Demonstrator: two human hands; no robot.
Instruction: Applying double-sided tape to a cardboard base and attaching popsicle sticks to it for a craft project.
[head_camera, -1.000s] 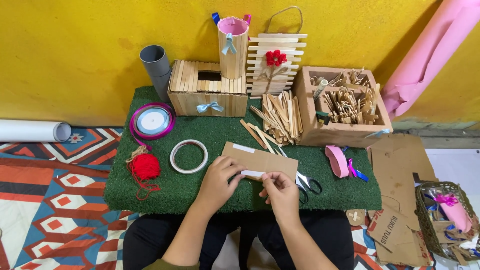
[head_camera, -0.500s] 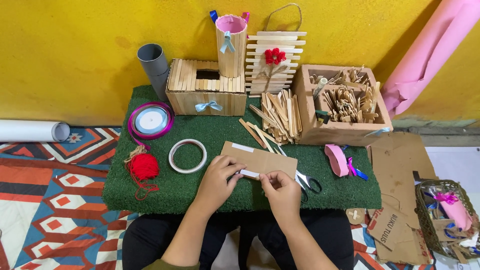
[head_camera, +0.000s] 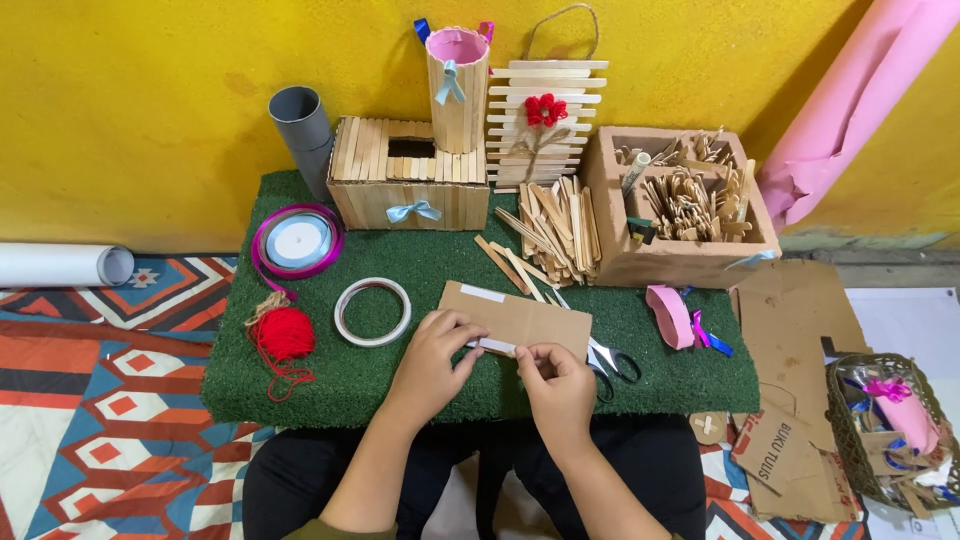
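A flat brown rectangular cardboard piece (head_camera: 520, 318) lies on the green artificial-turf mat (head_camera: 330, 385), near its front edge. The left hand (head_camera: 432, 358) presses fingertips on a white tape strip (head_camera: 497, 346) along the card's near edge; the right hand (head_camera: 560, 385) pinches that strip's end. The card looks light and stiff but creasable, best held by its edges. Metal scissors (head_camera: 612, 360) lie just beside the right hand.

A green turf-covered desk (head_camera: 400, 385) sits against a yellow wall (head_camera: 150, 110). On it: a brown cardboard strip (head_camera: 530, 318) with white patches, left of it a red yarn ball (head_camera: 284, 333) and purple ribbon spool (head_camera: 296, 243). A red, orange and blue geometric rug (head_camera: 90, 400) lies further left.
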